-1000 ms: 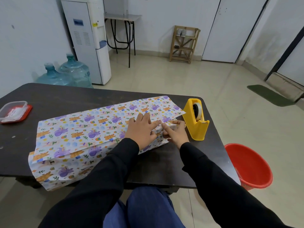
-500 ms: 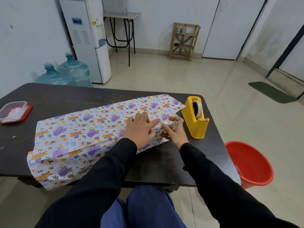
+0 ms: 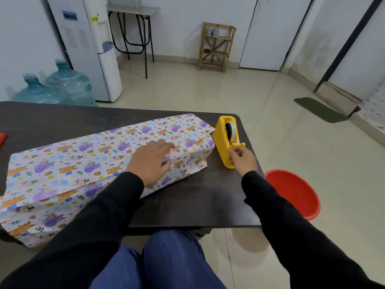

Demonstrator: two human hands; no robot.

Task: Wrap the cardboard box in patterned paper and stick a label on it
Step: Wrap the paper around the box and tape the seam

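A long box covered in patterned paper (image 3: 83,163), with purple and orange animals on white, lies across the dark table (image 3: 198,197). The cardboard itself is hidden under the paper. My left hand (image 3: 152,161) lies flat on the paper's overlapping flap near the right end and presses it down. My right hand (image 3: 241,159) is at the front of the yellow tape dispenser (image 3: 224,140), its fingertips pinching at the cutter end where the tape comes out. No label is visible.
The dispenser stands at the table's right edge. A red bucket (image 3: 293,192) sits on the floor to the right below the table. A red-lidded container (image 3: 2,138) shows at the far left edge. Water bottles (image 3: 52,88) and a water dispenser (image 3: 87,49) stand behind.
My right hand left the paper fold and moved right to the tape dispenser. My left hand stayed pressing the flap. The view shifted left.
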